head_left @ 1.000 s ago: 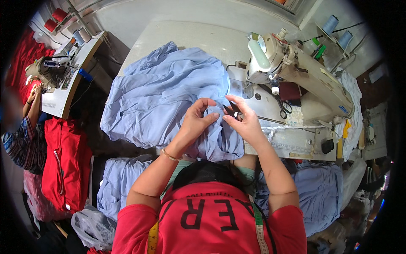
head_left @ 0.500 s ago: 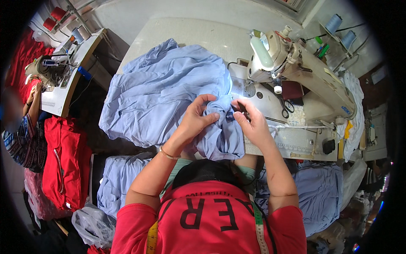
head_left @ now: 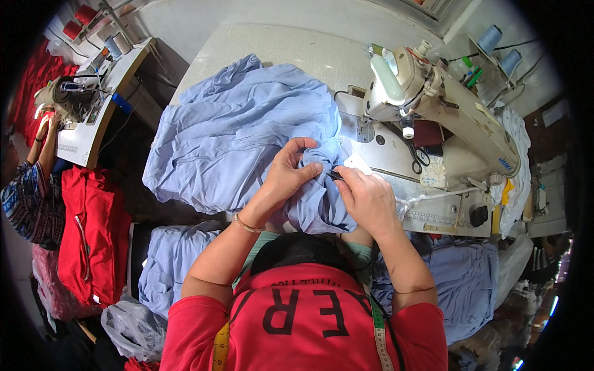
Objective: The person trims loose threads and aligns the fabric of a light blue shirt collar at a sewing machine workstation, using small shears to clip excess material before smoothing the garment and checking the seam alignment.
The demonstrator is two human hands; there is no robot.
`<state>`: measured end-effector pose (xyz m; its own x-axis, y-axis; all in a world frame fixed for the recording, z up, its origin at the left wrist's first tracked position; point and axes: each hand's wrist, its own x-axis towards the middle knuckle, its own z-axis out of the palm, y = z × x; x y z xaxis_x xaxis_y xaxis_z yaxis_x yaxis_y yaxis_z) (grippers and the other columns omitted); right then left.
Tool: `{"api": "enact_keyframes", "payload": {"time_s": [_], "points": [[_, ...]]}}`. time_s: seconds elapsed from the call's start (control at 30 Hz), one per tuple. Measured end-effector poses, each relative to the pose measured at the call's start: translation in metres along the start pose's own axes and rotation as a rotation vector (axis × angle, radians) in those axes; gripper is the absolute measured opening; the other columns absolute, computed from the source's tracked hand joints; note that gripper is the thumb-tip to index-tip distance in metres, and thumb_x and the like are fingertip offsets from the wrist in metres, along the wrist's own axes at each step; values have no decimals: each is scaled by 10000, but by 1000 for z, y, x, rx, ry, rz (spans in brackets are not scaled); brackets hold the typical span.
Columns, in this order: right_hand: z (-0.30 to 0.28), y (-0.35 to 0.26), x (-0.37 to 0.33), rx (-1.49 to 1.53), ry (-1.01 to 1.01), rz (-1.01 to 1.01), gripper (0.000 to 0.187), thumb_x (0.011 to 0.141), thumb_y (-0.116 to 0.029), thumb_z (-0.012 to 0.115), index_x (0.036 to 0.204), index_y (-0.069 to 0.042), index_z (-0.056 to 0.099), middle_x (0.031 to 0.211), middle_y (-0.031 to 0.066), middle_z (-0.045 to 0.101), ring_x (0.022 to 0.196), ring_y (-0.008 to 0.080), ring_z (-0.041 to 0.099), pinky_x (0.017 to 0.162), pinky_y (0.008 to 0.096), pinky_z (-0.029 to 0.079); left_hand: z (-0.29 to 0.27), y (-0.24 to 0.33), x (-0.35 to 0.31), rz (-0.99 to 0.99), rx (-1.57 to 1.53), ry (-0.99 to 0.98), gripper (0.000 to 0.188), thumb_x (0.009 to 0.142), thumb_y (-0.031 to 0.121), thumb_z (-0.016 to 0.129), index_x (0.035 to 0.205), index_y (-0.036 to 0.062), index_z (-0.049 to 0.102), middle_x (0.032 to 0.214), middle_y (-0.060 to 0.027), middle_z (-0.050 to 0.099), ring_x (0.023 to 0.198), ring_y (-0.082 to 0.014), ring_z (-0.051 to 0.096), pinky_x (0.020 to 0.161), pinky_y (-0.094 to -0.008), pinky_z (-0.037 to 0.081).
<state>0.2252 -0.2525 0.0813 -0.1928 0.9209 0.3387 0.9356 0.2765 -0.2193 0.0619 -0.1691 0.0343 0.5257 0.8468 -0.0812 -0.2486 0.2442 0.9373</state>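
Observation:
A light blue garment (head_left: 235, 136) lies bunched across the sewing table, with one edge hanging toward my lap. My left hand (head_left: 289, 168) pinches a gathered part of it between thumb and fingers. Close beside, my right hand (head_left: 365, 195) is closed on a small dark slim tool (head_left: 335, 175), its tip at the gathered cloth; its exact kind is too small to tell. A white flat piece (head_left: 357, 163), like a tag or card, shows just beyond the right fingers. Whether that hand holds it cannot be made out.
A sewing machine (head_left: 445, 111) stands at the right of the table (head_left: 272, 40), black-handled scissors (head_left: 418, 159) beside its bed. More blue cloth (head_left: 458, 284) hangs low on the right. Red garments (head_left: 93, 235) are piled left, near another person (head_left: 37, 191) at a second machine.
My right hand has turned and lowered slightly, bringing the dark tool to the cloth by my left fingers. The white piece now shows; a small navy label no longer does.

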Motion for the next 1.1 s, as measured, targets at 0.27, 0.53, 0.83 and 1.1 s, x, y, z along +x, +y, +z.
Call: {"api": "enact_keyframes", "payload": {"time_s": [0.27,0.53,0.83,1.1], "points": [[4,-7,-1,20,-16,94,197,805,-166,600,977,-70,604,840,112,642,691,315,609,624,398,475,0,2,-1,-1,19,9,397,794,-12,648,1145,15,465,851,-29,602,727,-55,545,639,-177,441],[28,4,-6,510,46,269,202,817,-167,600,975,-42,603,802,148,645,701,328,622,597,371,480,-3,-4,2,12,-51,-4,392,799,9,656,1141,12,465,901,-37,594,789,-66,547,693,-192,450],[30,2,-2,121,154,22,185,813,-196,621,914,-43,605,743,121,636,629,311,603,553,391,465,-5,-6,1,28,-37,-19,333,814,11,631,1111,19,480,859,-20,569,740,-53,519,631,-184,427],[41,7,1,426,66,150,206,824,-229,610,917,-46,605,700,147,624,587,350,586,534,403,460,-8,-7,2,4,-119,-59,329,819,22,637,1106,30,475,956,-44,577,806,-72,545,698,-198,454]]}}
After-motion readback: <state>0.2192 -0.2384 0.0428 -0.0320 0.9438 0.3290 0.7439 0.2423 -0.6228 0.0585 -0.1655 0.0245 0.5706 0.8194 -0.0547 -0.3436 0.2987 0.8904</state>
